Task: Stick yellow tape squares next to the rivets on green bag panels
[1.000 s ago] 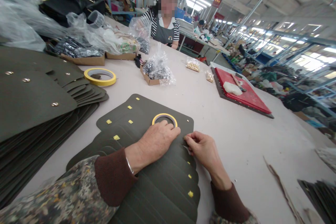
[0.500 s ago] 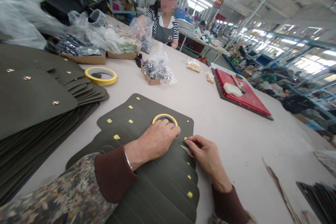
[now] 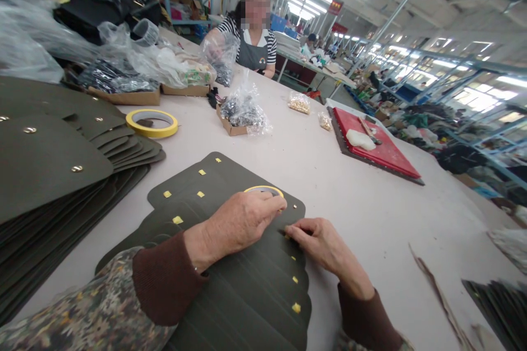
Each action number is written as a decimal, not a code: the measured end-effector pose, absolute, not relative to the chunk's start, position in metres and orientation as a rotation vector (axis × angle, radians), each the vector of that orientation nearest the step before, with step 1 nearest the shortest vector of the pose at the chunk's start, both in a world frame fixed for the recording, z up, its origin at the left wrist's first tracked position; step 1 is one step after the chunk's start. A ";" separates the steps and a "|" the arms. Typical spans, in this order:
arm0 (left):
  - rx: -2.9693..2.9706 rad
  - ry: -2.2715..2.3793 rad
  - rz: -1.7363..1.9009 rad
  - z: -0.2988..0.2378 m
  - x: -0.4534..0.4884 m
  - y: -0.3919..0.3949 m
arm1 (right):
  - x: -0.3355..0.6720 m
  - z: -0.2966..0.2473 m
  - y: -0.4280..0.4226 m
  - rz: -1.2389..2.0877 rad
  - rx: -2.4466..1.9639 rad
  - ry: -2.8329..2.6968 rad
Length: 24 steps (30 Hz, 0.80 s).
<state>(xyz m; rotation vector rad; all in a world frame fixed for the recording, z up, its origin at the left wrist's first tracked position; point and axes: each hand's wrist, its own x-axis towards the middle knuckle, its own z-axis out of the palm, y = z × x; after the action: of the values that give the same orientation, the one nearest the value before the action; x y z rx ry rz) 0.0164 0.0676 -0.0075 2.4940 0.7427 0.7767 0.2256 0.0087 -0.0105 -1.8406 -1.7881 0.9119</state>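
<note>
A fanned stack of dark olive leather panels (image 3: 230, 296) with small yellow tape squares lies in front of me. My left hand (image 3: 239, 219) rests on the top panels, its fingers curled over a small yellow tape roll (image 3: 265, 191). My right hand (image 3: 319, 244) lies beside it, thumb and fingers pinched together at the panel edge near the tape squares. What the pinch holds is too small to make out.
A tall stack of olive panels with metal studs (image 3: 53, 159) lies at left, a bigger yellow tape roll (image 3: 151, 123) behind it. Bags and boxes of hardware (image 3: 242, 112) and a red board (image 3: 376, 148) sit farther back. A person in a striped top (image 3: 253, 44) sits across the table.
My left hand has closed further over the small tape roll. My right hand has shifted slightly left along the panel edge. The view has dipped a little.
</note>
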 end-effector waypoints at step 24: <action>2.530 0.827 0.725 -0.008 0.019 0.063 | 0.188 -0.015 0.003 0.194 -1.430 -1.794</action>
<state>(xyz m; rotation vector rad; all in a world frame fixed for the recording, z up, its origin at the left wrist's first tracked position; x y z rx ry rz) 0.0187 0.0635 -0.0076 2.5300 0.8274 0.7250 0.1878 0.0030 -0.0152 -1.4301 -1.7944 0.1937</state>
